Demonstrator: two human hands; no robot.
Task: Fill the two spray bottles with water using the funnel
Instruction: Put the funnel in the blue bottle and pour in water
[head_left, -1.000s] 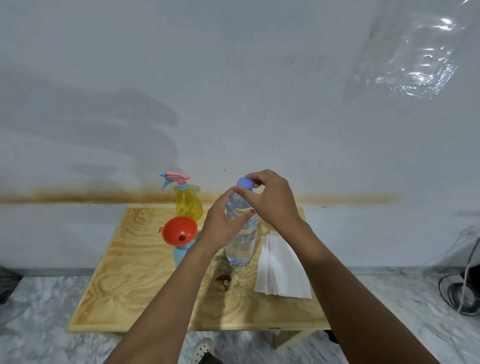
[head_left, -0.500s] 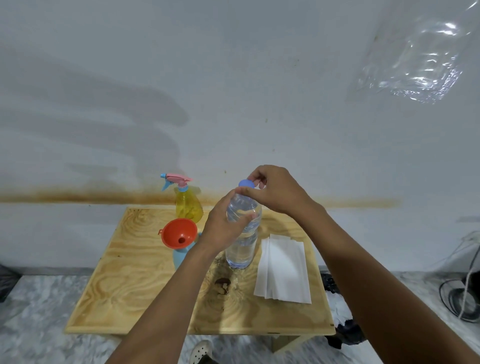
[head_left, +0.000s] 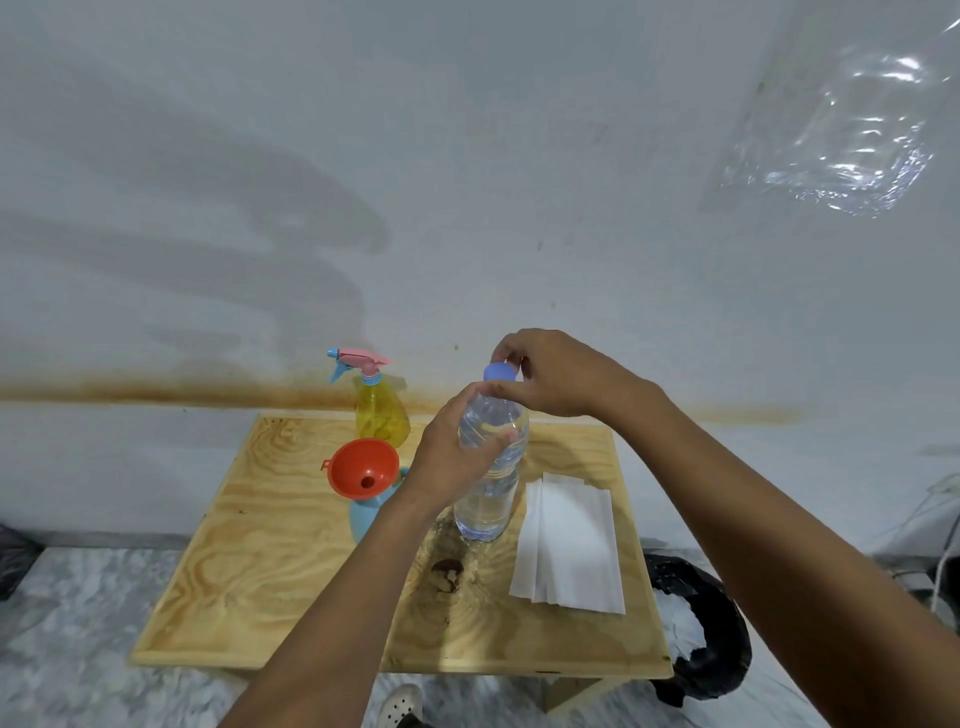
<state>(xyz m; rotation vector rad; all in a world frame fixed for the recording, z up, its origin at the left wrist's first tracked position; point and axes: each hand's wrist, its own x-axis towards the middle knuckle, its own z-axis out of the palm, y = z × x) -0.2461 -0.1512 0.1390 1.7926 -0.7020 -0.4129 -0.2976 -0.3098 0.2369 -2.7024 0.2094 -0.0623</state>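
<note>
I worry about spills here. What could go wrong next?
The left hand grips the clear plastic water bottle while the right hand pinches its blue cap; squeezing as it opens may spurt water. The orange plastic funnel sits in the light blue spray bottle, close beside the left wrist, so a bump might topple it.

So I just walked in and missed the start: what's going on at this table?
A person is getting ready to pour. The left hand holds a water bottle upright on the table while the right hand pinches its cap, which is on. The funnel sits in the blue spray bottle beside it. The yellow spray bottle stands behind with its trigger head on. Paper towels lie to the right. No water has been poured yet.
</note>
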